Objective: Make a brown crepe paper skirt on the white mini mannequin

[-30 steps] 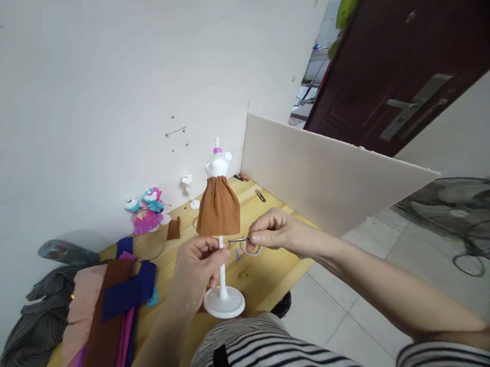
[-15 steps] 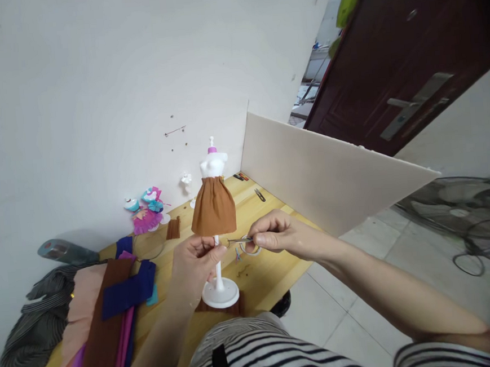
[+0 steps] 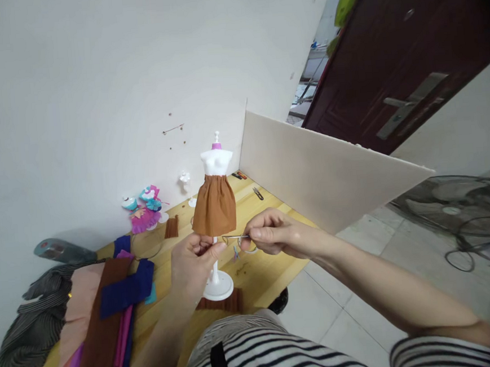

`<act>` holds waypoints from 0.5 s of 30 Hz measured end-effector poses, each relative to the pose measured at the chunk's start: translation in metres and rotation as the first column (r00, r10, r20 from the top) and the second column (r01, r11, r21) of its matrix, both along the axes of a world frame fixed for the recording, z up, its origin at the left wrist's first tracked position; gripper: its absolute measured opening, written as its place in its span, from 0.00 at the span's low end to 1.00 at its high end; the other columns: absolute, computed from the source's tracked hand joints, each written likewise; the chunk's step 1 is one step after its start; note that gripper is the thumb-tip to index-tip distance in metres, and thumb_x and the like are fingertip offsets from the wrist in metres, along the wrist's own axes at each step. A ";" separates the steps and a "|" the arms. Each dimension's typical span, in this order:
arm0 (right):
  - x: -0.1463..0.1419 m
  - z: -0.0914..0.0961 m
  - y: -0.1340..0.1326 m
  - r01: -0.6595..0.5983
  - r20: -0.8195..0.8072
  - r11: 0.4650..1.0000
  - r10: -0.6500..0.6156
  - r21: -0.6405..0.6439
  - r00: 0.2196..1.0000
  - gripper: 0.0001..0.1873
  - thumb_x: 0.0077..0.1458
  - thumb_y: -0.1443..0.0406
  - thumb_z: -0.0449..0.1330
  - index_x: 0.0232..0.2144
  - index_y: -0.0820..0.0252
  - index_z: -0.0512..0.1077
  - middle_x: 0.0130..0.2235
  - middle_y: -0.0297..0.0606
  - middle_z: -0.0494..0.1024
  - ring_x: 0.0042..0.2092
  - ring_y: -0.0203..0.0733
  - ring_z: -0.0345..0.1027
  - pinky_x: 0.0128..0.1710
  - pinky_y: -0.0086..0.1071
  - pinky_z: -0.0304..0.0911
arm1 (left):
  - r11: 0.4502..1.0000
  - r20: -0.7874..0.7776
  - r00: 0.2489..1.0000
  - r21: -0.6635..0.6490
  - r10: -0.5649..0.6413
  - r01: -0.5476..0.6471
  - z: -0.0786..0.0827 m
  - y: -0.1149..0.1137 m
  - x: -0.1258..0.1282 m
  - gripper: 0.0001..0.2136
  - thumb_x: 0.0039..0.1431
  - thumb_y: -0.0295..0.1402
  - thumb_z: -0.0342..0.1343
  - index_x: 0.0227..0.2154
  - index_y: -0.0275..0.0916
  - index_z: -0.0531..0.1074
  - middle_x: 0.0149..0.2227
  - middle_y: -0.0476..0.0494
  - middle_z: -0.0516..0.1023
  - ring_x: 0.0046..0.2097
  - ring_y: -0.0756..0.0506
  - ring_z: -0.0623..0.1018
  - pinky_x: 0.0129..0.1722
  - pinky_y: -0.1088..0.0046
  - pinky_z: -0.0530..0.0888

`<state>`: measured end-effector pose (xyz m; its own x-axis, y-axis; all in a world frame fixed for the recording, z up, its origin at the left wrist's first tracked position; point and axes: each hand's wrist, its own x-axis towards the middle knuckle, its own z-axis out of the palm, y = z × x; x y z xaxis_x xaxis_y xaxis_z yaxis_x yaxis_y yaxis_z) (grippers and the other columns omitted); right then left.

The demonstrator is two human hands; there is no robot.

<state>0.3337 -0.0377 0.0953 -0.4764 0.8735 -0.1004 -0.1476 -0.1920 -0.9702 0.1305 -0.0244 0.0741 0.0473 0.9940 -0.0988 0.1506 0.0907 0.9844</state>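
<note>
A white dress-form mannequin (image 3: 217,162) stands upright on the table and wears a gathered brown skirt (image 3: 215,205). Below the hem, my left hand (image 3: 193,261) is closed by the stand's pole, thumb against fingers. A thin curved strand (image 3: 225,239) shows at its fingertips; its kind is unclear. Just to the right, my right hand (image 3: 274,232) pinches a slim metal tool (image 3: 237,236), its tip pointing left at the strand. Beneath the right hand, a pale ring (image 3: 250,250) is partly hidden.
Folded fabric strips (image 3: 124,295) and striped cloth (image 3: 30,313) lie on the left. Small dressed forms (image 3: 145,208) stand by the wall. Black thread snips (image 3: 257,194) lie behind my right hand, beside a white partition (image 3: 312,172). A floor fan (image 3: 451,212) stands at right.
The mannequin has turned so its chest faces me more, and its base has shifted slightly left. The metal tool has tilted a little. Both hands stay close together below the hem.
</note>
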 end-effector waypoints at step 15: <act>-0.011 0.004 0.004 -0.025 -0.024 1.000 0.024 -0.013 0.999 0.20 0.51 0.55 0.63 0.28 0.70 0.77 0.13 0.22 0.52 0.17 0.25 0.40 0.18 0.27 0.35 | 1.000 -0.047 0.999 0.014 0.003 -0.002 -0.003 -0.001 0.002 0.08 0.37 0.34 0.63 0.18 0.37 0.71 0.20 0.48 0.77 0.23 0.49 0.74 0.25 0.75 0.69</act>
<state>0.3230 -0.0339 0.0997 -0.5000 0.8602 -0.1005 -0.1659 -0.2091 -0.9637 0.1323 -0.0254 0.0707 0.0405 0.9953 -0.0875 0.1967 0.0779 0.9774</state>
